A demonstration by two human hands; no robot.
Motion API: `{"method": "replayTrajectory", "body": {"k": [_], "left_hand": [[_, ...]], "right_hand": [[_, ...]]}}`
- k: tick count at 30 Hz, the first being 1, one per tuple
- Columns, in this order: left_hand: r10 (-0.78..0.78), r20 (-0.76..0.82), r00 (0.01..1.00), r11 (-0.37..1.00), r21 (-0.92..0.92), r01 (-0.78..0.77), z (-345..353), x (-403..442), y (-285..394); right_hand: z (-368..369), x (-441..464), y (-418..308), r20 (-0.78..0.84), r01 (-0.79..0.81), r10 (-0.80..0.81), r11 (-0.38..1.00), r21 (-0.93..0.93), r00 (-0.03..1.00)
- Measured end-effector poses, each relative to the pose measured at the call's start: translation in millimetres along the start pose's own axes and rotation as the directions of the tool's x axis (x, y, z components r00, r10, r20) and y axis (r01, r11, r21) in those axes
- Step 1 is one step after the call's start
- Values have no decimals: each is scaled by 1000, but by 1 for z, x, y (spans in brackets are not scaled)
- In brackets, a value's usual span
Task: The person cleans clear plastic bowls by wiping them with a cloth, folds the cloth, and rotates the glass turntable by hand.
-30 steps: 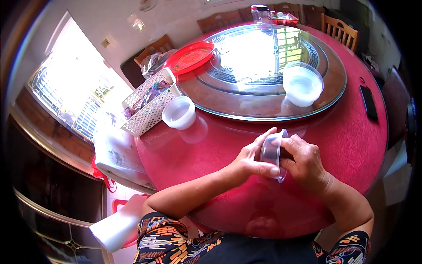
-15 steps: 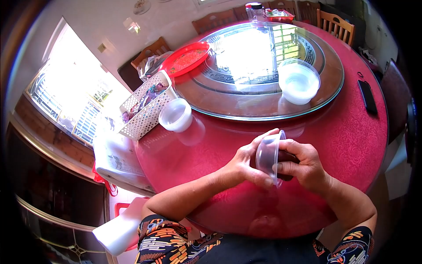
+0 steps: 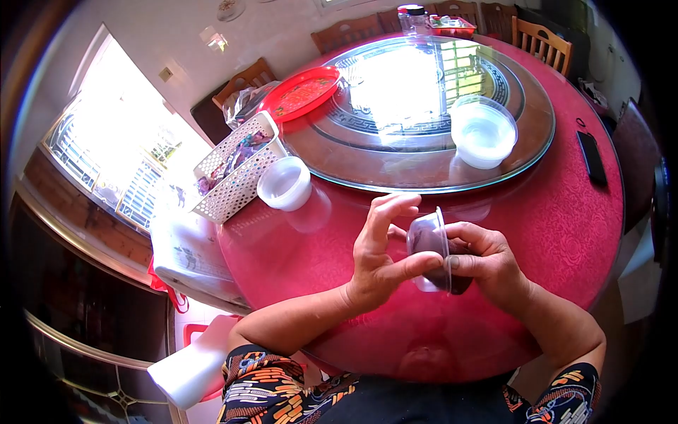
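Observation:
Over the near part of the round red table a clear plastic bowl is held tipped on its side, its opening towards the right. My right hand grips its rim, with the thumb at the edge and some fingers hidden inside or behind it. My left hand is on the bowl's other side, fingers raised and spread, its thumb reaching across to the rim. Whether that thumb presses on the plastic I cannot tell. Ahead on the left, another clear bowl or small stack stands on the red surface.
A glass turntable carries stacked clear bowls. A red tray lies at its left edge, near a white perforated basket holding wrapped items. A black phone lies at right. Jars stand at the far side.
My left hand has loosened from around the bowl, its fingers lifting up and spreading. The bowl has shifted slightly, still in my right hand.

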State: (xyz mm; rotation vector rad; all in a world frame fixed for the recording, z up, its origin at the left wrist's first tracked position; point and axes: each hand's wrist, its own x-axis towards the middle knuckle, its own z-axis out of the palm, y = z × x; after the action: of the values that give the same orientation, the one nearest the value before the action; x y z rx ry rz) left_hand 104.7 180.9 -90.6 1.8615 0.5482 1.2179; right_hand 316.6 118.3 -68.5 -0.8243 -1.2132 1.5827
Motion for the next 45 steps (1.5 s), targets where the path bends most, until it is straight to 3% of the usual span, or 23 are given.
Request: {"method": "replayTrajectory", "body": {"k": [2, 4, 8, 12, 14, 17, 18, 20, 22, 24, 25, 28, 29, 30, 32, 34, 36, 38, 40, 43, 45], "left_hand": [[128, 40, 991, 990, 59, -130, -2, -1, -1], [227, 178, 957, 962, 113, -249, -6, 2, 3], [271, 309, 912, 947, 87, -310, -1, 10, 13], [284, 343, 896, 908, 205, -366, 2, 13, 13], [283, 358, 890, 879, 275, -390, 1, 13, 12], [79, 371, 925, 989, 91, -120, -6, 14, 14], [-29, 386, 922, 988, -128, 85, -7, 12, 8], [-55, 458, 887, 968, -193, 160, -12, 11, 5], [-148, 431, 890, 901, -313, 301, -7, 6, 10], [-272, 393, 878, 792, -427, 437, -3, 4, 16], [-296, 365, 883, 759, -471, 450, -1, 3, 16], [-363, 388, 847, 661, -533, 528, -2, 6, 4], [-400, 444, 802, 588, -547, 596, -3, 7, 1], [-389, 471, 792, 606, -516, 605, -2, 8, 0], [-359, 656, 664, 438, -510, 740, -4, 11, -9], [-390, 646, 655, 368, -543, 755, 2, 6, -2], [-388, 604, 697, 398, -572, 717, 5, 9, 15], [-313, 549, 775, 593, -524, 611, 2, 9, 6], [-327, 477, 816, 626, -538, 565, -1, 8, 11], [-366, 281, 887, 709, -533, 462, 2, 2, 9], [-351, 258, 900, 753, -494, 435, 0, 2, 11]], "right_hand": [[1, 2, 3, -14, -10, 11, 997, 82, 1000], [-3, 2, 9, -27, -24, 30, 982, 186, 999], [-9, 2, 5, -22, -55, 70, 916, 398, 997], [-6, 4, 2, -92, -36, 83, 903, 429, 992], [-9, 4, 3, -23, -42, 55, 919, 393, 998], [-5, -1, -2, 39, -80, 72, 966, 244, 997], [-4, -5, -3, 83, -26, 18, 995, 100, 996], [-6, -4, -1, 241, 168, -119, 967, -192, 963], [-4, -2, -8, 346, 421, -275, 769, -480, 897], [-1, -1, -10, 417, 556, -375, 459, -693, 828], [1, -2, -10, 436, 558, -405, 259, -789, 804], [-1, -1, -5, 480, 484, -453, -117, -867, 751], [-2, 3, 1, 479, 451, -520, -191, -872, 707], [-1, 4, -1, 492, 445, -567, -233, -865, 660], [1, 6, -4, 519, 425, -648, -314, -849, 557], [2, 3, -4, 535, 397, -656, -364, -842, 532], [4, 1, -4, 552, 372, -661, -409, -833, 508], [3, 5, -1, 472, 360, -669, -312, -879, 575], [2, 7, 1, 412, 304, -650, -279, -911, 638], [-2, 3, 7, 278, 254, -487, -115, -960, 828], [0, 3, 5, 164, 259, -370, 226, -939, 914]]}}
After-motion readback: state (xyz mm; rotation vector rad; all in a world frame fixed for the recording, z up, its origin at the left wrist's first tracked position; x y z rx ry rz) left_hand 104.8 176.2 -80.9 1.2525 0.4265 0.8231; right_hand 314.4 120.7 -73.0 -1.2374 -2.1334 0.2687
